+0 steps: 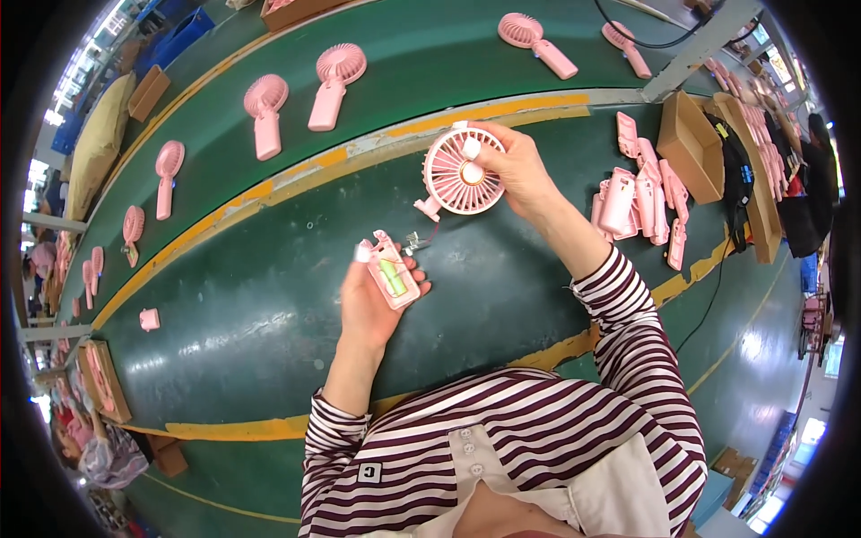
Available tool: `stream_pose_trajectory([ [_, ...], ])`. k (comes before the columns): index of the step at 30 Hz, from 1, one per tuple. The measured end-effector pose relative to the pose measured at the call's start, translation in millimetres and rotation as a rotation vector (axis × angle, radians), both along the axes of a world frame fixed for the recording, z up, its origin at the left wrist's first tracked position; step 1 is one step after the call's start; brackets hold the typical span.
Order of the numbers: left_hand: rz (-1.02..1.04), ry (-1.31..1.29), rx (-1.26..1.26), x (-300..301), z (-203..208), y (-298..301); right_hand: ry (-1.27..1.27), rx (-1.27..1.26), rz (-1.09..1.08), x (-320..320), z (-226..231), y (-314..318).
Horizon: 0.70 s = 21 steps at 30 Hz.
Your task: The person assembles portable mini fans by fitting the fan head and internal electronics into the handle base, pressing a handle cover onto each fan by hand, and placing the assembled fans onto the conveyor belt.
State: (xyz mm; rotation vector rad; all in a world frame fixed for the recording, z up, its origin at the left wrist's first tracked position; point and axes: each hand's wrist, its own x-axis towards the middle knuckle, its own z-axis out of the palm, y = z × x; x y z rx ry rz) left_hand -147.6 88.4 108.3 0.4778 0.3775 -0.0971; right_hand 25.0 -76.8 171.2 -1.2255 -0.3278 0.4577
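Note:
My left hand (375, 296) is closed around an opened pink fan handle (404, 297), with a green battery (392, 277) lying inside its shell. White covers sit on the thumb tips of both hands. Up and to the right, my right hand (516, 170) grips the rim of a round pink fan head (448, 184), its grille facing up. Thin wires and a small circuit board (414, 242) hang between the handle and the fan head. A short pink neck piece (429, 209) sticks out from the fan head's lower edge.
Several pink handheld fans (341, 67) lie along the green belt beyond the yellow-edged table. At right, a pile of pink handle shells (621, 202) lies beside a cardboard box (691, 148). A small pink part (150, 318) rests at left. Another person (108, 453) is at lower left.

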Motion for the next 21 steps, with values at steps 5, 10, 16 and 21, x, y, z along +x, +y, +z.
stream_pose_trajectory([
  [5,0.016,0.044,0.280,-3,8,-2,-0.028,-0.062,0.153,-6,-1,15],
  [10,-0.113,0.074,0.484,2,18,-13,-0.176,-0.294,0.335,-13,-7,42],
  [16,-0.184,0.006,0.563,0,23,-12,-0.183,-0.367,0.454,-10,-12,50],
  [21,-0.145,-0.018,0.732,0,19,-15,-0.178,-0.363,0.428,-11,-14,52],
])
